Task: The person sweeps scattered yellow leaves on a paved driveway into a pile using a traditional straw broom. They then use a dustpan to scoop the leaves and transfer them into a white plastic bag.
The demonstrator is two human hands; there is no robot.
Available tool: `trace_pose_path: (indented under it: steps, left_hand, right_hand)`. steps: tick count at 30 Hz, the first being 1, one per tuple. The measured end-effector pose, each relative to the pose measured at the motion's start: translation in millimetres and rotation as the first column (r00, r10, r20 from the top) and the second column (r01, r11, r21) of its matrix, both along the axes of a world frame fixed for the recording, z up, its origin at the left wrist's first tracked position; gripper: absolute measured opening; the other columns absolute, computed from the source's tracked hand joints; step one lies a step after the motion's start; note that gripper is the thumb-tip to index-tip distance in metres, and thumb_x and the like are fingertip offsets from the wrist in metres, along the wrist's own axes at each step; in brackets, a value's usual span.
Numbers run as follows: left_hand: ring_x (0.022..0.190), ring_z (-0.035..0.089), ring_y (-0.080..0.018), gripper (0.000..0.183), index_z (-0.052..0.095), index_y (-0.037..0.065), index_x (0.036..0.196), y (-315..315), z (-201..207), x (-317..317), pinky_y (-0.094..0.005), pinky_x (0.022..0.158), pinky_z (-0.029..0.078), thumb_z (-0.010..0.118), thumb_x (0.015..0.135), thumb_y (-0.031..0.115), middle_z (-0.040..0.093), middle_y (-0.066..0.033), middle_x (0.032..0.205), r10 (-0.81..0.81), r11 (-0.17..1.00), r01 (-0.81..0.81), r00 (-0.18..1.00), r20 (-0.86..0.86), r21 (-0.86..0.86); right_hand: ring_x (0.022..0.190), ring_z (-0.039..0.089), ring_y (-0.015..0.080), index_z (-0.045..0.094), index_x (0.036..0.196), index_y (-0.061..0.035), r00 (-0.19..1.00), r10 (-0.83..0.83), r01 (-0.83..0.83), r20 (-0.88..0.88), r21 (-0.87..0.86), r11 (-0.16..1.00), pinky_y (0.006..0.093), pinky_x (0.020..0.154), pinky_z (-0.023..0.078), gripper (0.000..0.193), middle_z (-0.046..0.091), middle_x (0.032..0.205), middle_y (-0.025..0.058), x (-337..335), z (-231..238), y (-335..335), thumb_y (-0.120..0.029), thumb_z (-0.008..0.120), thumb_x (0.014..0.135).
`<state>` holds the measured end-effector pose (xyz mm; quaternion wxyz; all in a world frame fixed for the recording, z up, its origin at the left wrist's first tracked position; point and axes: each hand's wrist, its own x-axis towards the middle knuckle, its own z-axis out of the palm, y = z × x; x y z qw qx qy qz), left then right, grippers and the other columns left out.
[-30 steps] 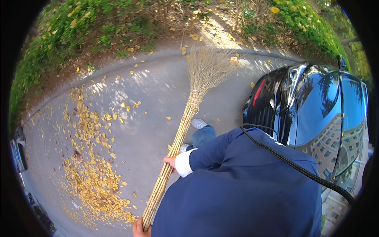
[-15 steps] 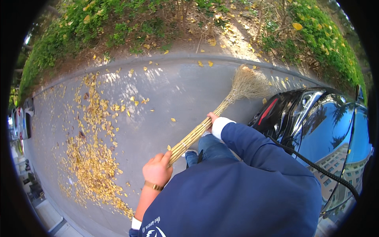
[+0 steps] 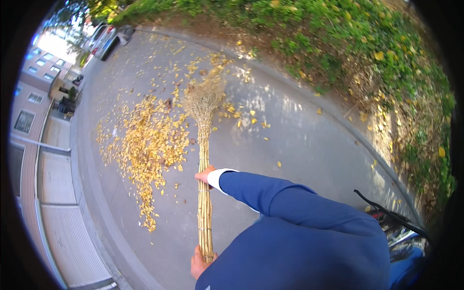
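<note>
A long broom (image 3: pixel 205 193) of bundled bamboo stalks points away from me, with its bushy twig head (image 3: pixel 205 99) at the far end. Partway along the handle, my right hand (image 3: pixel 206 174) is wrapped round the stalks. My left hand (image 3: pixel 199 262) grips the near butt end, partly hidden by my blue jacket. Yellow fallen leaves (image 3: pixel 152 137) lie thick on the grey pavement, just left of the broom. The twig head overlaps their right edge; I cannot tell whether it touches the ground.
A kerb (image 3: pixel 333 113) and green bushes (image 3: pixel 333 38) run along the right. A building (image 3: pixel 60 193) with ribbed panels lines the left. Far ahead a light car (image 3: pixel 102 41) is parked. Part of a dark car (image 3: pixel 403 232) shows at lower right, near a black cord (image 3: pixel 386 211).
The view has turned left toward the leaves. The broom has swung left, its head passing from beside the dark car to the leaves. Both hands keep their hold on the handle.
</note>
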<state>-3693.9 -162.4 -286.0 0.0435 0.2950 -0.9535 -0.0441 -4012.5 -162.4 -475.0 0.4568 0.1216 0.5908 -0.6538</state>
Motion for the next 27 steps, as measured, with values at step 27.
trace_pose_path:
  steps: [27]
  left_hand:
    - [0.07, 0.065, -0.0356, 0.038, 0.068, 0.02, 0.11, -275.6, 106.0, 46.5, -0.0456, 0.06, 0.054, 0.071, 0.074, 0.028, 0.067, -0.0129, 0.091, 0.111, 0.994, -0.103, 0.963, 0.246, -0.047]
  right_hand:
    - [0.081, 0.066, 0.0293, 0.054, 0.098, -0.0057, 0.853, -0.04, 0.11, 0.52, -0.104, 0.988, 0.0476, 0.076, 0.056, 0.028, 0.065, 0.087, 0.0111, 109.2, -65.8, -284.6, -0.03, 0.058, 0.084]
